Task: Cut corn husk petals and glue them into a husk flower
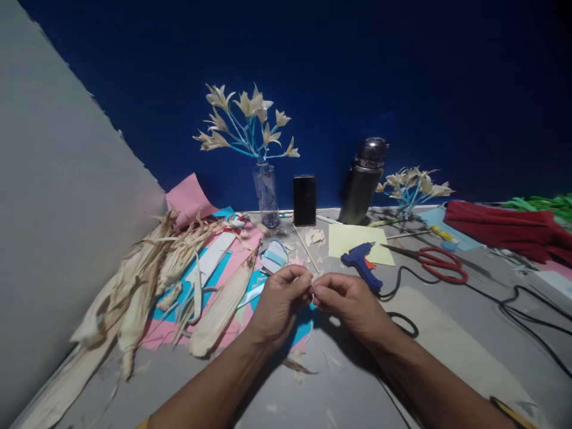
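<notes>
Spanning the top of the frame, a dark blue wall [286, 47] rises behind a grey surface [348, 399]. Long dried husks [223, 310] heap across the left, over pink and blue paper [161, 340]. A person's bare hands meet at the centre: the left hand [281, 304] and the right hand [346, 298], each pinched narrow, thumb against finger. Above them, slightly left, a clear bottle [267, 196] holds pale flowers [251, 107] on blue stems; a metal flask [361, 185] stands right of centre. Red-handled scissors [442, 265] and a blue glue gun [360, 262] lie to the right, the glue gun just above the right hand. A dark phone [304, 201] stands upright, centre. Smallest is a pale piece [312, 288], held where the fingertips of both hands meet, so neither hand is nearer. Its long axis seems to run up and down the frame, between left and right hands, though the fingers hide too much to be sure.
</notes>
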Demonstrator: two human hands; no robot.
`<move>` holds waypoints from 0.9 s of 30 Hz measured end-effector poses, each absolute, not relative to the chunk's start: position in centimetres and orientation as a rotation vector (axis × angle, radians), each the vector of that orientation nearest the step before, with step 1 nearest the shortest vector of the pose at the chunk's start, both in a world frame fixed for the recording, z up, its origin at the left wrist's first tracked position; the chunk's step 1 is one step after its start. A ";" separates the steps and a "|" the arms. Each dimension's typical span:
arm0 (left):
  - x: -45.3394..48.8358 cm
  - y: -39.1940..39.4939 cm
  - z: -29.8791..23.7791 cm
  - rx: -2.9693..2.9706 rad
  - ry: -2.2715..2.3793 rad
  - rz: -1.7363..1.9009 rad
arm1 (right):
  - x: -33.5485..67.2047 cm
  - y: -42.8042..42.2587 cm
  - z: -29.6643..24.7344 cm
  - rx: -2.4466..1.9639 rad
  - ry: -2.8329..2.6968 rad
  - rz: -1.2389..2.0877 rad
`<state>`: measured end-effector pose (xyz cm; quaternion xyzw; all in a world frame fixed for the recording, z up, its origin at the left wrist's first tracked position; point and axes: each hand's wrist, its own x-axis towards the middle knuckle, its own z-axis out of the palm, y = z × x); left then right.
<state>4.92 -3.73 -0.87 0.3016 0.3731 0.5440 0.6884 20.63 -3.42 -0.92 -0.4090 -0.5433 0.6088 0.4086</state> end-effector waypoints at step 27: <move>5.2 -3.9 -0.9 0.829 0.953 1.186 | 21.1 -2.7 -1.3 -0.947 -1.284 1.655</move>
